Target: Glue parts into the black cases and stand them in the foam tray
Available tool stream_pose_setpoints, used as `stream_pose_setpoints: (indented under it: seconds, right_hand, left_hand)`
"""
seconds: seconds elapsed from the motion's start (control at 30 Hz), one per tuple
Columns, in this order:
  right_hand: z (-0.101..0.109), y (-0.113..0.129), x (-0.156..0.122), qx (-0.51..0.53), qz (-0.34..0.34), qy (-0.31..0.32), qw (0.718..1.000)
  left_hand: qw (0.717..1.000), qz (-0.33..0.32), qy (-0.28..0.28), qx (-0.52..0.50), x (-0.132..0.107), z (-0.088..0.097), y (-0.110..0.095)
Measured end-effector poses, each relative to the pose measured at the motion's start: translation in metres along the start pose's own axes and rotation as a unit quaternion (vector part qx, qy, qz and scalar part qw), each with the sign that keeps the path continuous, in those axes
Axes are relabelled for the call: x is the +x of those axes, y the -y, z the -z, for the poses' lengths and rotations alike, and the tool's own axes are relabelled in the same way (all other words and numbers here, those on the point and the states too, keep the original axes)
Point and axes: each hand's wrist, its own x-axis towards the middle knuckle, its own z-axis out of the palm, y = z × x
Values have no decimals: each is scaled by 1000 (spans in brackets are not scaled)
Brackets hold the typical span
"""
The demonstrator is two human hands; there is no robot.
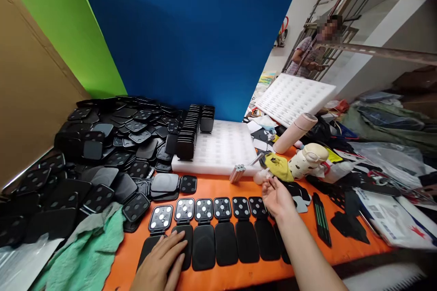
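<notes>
My left hand lies flat, fingers stretched, over the lower black panels at the left end of a row of hinged black folding pieces. Their upper square plates carry round discs, silvery on the left ones and smaller-looking white on the right ones. My right hand is turned partly palm up beyond the row's right end, its fingers curled together beside a small translucent whitish container. What those fingers hold, if anything, I cannot make out. Left of that container stands a bundle of silvery cylinders.
A large heap of black pieces fills the left side, with a green cloth in front. White foam bears upright black pieces. Right are a pink tumbler, a cream bottle and dark green-striped strips. A person is behind.
</notes>
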Motion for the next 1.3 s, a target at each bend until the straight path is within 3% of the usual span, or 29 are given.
stream_pose_setpoints:
  seconds: [0.13,0.2,0.27,0.3,0.4,0.5,0.6,0.77,0.9,1.07,1.3]
  right_hand:
    - [31,33,-21,0,63,-44,997]
    - [48,48,-32,-20,94,-49,994]
    - [64,56,-39,-114,150,-51,981]
    - [73,58,-40,-197,185,-53,961]
    - [94,61,-38,-433,251,-60,864]
    - [106,63,-29,-541,251,-42,802]
    - [108,65,-21,-643,249,13,724]
    - [105,66,-14,-762,230,94,598]
    - [105,71,-9,-812,208,119,532]
    - [96,82,-1,-845,187,144,481]
    - [89,88,4,-866,175,152,444]
  left_hand:
    - [999,24,18,-36,12,11,-13]
    - [997,9,24,-72,24,15,-31]
    - [991,-25,51,-119,39,15,-56]
    - [986,-45,75,-145,47,13,-71]
    - [958,-128,140,-217,73,0,-117]
    - [931,-193,181,-252,99,-20,-154]
    - [921,-229,207,-238,118,-41,-175]
    - [922,-233,226,-209,125,-58,-182]
    - [926,-227,220,-208,120,-64,-181]
    - [931,-227,201,-205,118,-73,-183]
    - [932,-227,202,-195,117,-71,-183]
